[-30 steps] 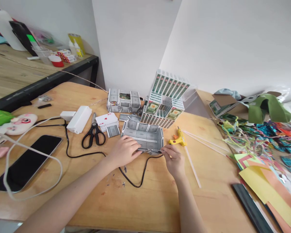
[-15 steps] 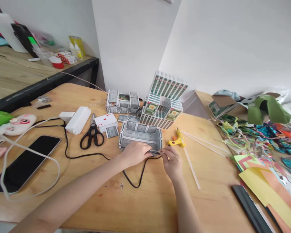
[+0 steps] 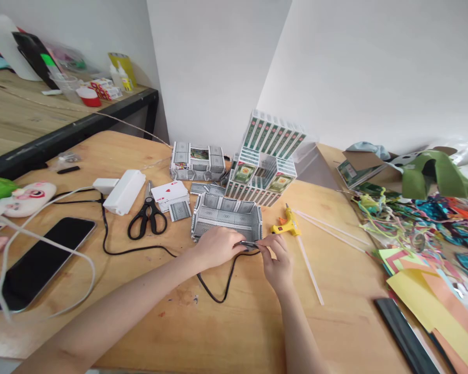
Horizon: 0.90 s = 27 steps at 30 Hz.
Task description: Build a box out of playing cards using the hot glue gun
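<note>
A box made of grey-backed playing cards (image 3: pixel 228 214) lies in front of me, its inside facing up. My left hand (image 3: pixel 218 246) reaches over its near edge, fingers closed on a small folded playing card (image 3: pixel 246 243). From the other side my right hand (image 3: pixel 276 259) pinches the right end of that card between thumb and fingers. The card is held at the box's near right edge; whether it is joined to the box I cannot tell. Just right of my right hand lies a yellow glue gun (image 3: pixel 286 224) with a clear glue stick in it.
Black scissors (image 3: pixel 147 215) and loose playing cards (image 3: pixel 171 192) lie left of the box. Behind it stand another card box (image 3: pixel 197 161) and stacked green card packs (image 3: pixel 261 156). A black cord (image 3: pixel 140 252) runs under my arm. A phone (image 3: pixel 39 265) lies left, coloured paper (image 3: pixel 425 301) right.
Both hands stay at the box's near right edge, still gripping the card. The right fingers have shifted only slightly. The view has moved a little.
</note>
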Motion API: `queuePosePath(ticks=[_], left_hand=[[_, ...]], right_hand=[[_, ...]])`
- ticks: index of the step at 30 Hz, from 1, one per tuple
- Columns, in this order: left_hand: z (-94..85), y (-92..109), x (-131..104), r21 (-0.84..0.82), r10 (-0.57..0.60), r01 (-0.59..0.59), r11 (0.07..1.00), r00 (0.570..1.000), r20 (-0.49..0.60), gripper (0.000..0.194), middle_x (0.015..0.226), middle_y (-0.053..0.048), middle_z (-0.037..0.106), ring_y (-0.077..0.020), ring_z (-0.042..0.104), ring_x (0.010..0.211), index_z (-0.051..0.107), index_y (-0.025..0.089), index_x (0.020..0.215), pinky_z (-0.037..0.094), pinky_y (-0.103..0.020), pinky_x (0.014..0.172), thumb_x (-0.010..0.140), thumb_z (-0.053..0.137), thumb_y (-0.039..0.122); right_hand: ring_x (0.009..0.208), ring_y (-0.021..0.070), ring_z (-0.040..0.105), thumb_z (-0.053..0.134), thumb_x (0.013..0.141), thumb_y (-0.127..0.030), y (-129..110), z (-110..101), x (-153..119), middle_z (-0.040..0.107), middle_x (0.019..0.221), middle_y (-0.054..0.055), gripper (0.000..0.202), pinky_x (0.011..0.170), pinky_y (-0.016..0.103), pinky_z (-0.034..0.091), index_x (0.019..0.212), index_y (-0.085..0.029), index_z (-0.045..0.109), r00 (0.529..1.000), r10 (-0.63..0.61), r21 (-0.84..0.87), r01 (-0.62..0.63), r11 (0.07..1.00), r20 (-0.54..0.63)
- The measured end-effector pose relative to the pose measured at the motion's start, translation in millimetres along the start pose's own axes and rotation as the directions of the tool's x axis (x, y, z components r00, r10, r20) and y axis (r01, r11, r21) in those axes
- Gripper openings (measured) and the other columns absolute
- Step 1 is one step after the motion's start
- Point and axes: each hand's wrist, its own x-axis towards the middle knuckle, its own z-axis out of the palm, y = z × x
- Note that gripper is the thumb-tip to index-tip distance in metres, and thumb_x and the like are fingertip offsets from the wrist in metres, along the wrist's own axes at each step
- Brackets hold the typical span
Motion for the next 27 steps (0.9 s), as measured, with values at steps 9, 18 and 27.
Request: queuePosePath(ticks=[9,18,27], left_hand=[[-0.6,-0.1,1.7,-0.026,0.005,-0.006,1.0,1.0,-0.014,0.019,0.085,-0.002,0.074,-0.0201,0.068,0.078,0.069,0.022,0.091,0.044,-0.027,0.063,0.089,0.055,0.034],[-2.6,-2.9,2.4,-0.052,-0.022,0.023,0.998,1.0,0.017,0.018,0.078,-0.004,0.073,-0.0207,0.067,0.072,0.069,0.019,0.08,0.042,-0.026,0.058,0.086,0.06,0.033],[-3.9,-7.6,2.8,-0.132,0.019,-0.013,0.991,0.999,0.046,0.019,0.088,-0.003,0.076,-0.0206,0.07,0.08,0.072,0.024,0.096,0.047,-0.026,0.066,0.086,0.057,0.02]], right_hand=[[0.075,0.0188,0.058,0.049,0.088,-0.013,-2.0,1.0,-2.7,0.06,0.074,0.003,0.017,0.07,0.035,0.05,0.078,-0.022,0.06,0.999,0.014,-0.013,-0.014,1.0,0.03],[0.074,0.0177,0.059,0.047,0.089,-0.014,3.9,4.2,4.5,0.062,0.077,0.003,0.016,0.068,0.032,0.048,0.082,-0.022,0.059,0.998,0.029,-0.045,-0.027,0.999,0.057],[0.074,0.0183,0.06,0.047,0.088,-0.014,6.0,-0.5,4.1,0.062,0.076,0.004,0.016,0.069,0.033,0.05,0.079,-0.022,0.058,0.996,-0.001,-0.021,0.003,1.0,0.089]])
